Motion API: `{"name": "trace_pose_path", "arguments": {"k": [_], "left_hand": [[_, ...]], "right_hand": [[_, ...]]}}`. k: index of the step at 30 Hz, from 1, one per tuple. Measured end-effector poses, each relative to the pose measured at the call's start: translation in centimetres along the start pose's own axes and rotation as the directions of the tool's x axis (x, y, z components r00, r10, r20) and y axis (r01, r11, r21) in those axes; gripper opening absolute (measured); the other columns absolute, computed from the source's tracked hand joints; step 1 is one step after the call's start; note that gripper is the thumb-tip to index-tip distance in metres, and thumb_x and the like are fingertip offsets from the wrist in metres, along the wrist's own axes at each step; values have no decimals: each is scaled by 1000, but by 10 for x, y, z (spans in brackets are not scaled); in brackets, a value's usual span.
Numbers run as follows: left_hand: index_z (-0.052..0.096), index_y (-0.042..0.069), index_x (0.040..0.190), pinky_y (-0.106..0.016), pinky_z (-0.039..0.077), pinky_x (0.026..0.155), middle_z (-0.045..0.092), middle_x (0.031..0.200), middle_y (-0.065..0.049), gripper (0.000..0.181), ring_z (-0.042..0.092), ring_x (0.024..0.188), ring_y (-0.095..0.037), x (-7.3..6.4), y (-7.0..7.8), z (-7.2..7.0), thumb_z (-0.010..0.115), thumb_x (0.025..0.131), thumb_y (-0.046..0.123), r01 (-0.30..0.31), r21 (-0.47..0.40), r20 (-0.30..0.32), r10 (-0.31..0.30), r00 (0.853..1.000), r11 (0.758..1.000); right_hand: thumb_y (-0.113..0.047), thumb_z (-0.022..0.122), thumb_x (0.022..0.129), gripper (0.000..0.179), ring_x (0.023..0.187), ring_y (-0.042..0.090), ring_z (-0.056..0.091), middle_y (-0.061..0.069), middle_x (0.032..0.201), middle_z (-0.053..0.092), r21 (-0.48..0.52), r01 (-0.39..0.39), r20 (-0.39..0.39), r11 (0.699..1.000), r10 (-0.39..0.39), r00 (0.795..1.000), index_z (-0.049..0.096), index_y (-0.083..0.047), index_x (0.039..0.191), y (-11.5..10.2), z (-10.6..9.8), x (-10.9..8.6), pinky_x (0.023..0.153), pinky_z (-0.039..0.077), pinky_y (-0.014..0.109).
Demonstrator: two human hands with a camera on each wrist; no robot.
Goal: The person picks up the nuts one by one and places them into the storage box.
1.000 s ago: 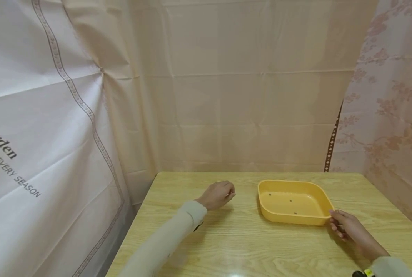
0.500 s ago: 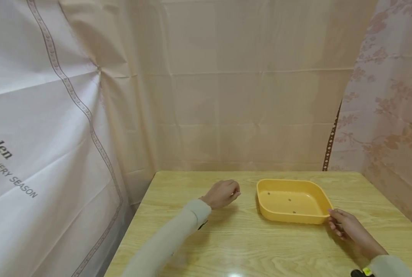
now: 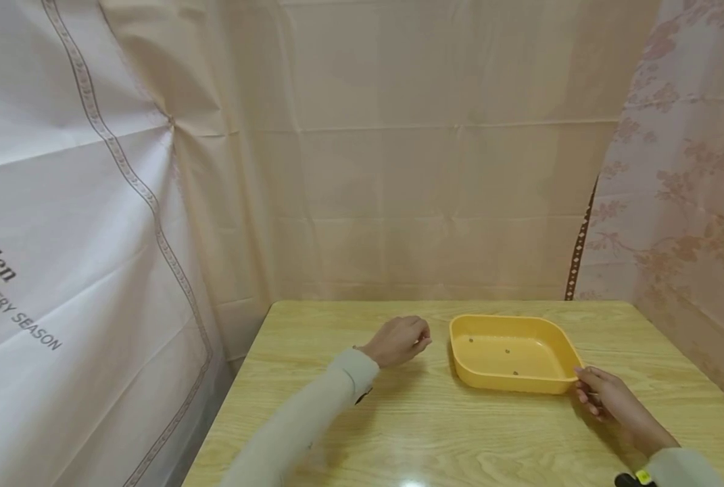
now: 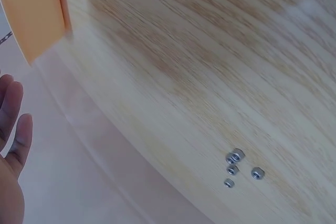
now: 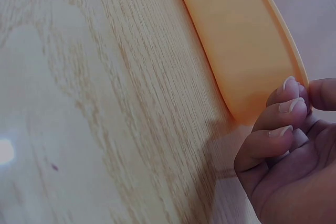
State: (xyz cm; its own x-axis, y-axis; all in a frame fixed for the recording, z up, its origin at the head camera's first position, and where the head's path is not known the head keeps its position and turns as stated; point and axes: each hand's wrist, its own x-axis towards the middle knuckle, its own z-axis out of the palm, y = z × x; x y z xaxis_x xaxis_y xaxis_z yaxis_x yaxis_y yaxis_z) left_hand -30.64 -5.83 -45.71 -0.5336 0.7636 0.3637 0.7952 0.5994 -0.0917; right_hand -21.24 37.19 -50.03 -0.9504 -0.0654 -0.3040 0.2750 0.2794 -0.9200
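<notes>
A yellow plastic tray stands on the wooden table, with three small nuts lying apart on its floor. My right hand pinches the tray's near right corner between thumb and fingers; the right wrist view shows the other fingers curled below the rim. My left hand hovers to the left of the tray, apart from it, fingers bent downward. Whether anything sits between its fingertips is hidden. Several metal hex nuts lie grouped on the table in the left wrist view; the head view does not show them.
The wooden table ends at a far edge, backed by a beige cloth. A white printed cloth hangs on the left, and a flower-patterned cloth on the right.
My left hand has moved steadily to the right, closer to the tray. The right hand keeps its grip on the tray corner. The head view has shifted slightly.
</notes>
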Motion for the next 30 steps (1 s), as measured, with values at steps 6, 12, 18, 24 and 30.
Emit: {"name": "trace_pose_path", "arguments": {"k": [6,12,18,24,30], "left_hand": [[69,15,105,-17,49,74,68,97,5,13,60,81,-3,5,6,1,61,105,25,-14,-4,-4,14,1000,1000],[70,16,105,-15,48,72,68,98,6,13,59,80,-3,11,14,0,61,105,26,1,-27,12,-1,1000,1000],[69,16,105,-17,48,74,67,98,7,12,57,80,-3,16,21,4,61,105,26,-1,-41,24,2,1000,999],[70,17,105,-15,47,72,65,98,8,11,56,78,-1,22,26,7,63,104,26,-30,-27,21,31,999,999],[71,18,104,-12,45,68,65,96,8,13,53,74,1,25,31,9,63,104,28,-59,-25,27,60,998,998]], "right_hand": [[-46,38,111,44,58,11,48,-2,76,52,-29,19,4,999,-19,1000,50,-10,92,1,0,0,53,44,28],[-44,37,112,42,58,11,48,-1,76,52,-25,36,4,999,-36,999,50,-10,92,2,1,-1,52,44,27],[-44,36,112,42,58,11,48,-1,76,52,-28,38,7,999,-38,999,49,-8,93,3,1,0,52,44,27],[-45,37,112,44,58,11,48,-1,77,52,-37,48,11,998,-48,999,50,-7,95,5,1,0,52,44,27],[-45,37,112,44,57,10,47,-1,76,52,-35,60,21,998,-59,998,50,-8,95,5,1,-1,52,44,26]]}}
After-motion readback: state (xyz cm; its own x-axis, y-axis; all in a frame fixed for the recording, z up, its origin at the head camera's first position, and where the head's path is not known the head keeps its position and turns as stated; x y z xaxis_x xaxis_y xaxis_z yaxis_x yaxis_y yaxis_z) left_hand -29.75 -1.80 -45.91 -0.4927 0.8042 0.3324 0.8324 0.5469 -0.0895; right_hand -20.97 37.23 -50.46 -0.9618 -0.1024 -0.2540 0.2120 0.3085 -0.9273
